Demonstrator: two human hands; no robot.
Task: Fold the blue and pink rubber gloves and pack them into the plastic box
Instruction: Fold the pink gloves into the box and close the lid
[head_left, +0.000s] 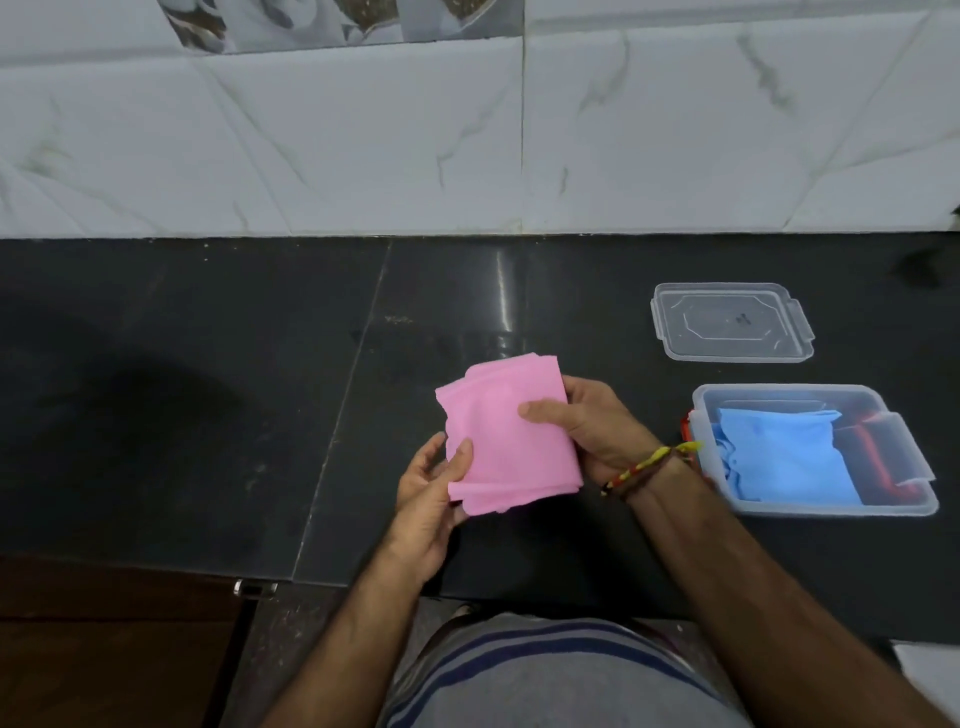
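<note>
A folded pink rubber glove (506, 441) is held above the dark counter between both hands. My left hand (434, 499) grips its lower left corner, thumb on top. My right hand (587, 423) holds its right edge, thumb pressed on the upper face. To the right stands the clear plastic box (701, 415), open, with the folded blue glove (789, 457) lying inside it. The box has red clips at its ends.
The box's clear lid (730, 322) lies flat on the counter behind the box. A white marble-tiled wall (467, 145) rises at the back of the black counter (208, 389). A brown cabinet door (114, 649) sits below the counter's front edge at left.
</note>
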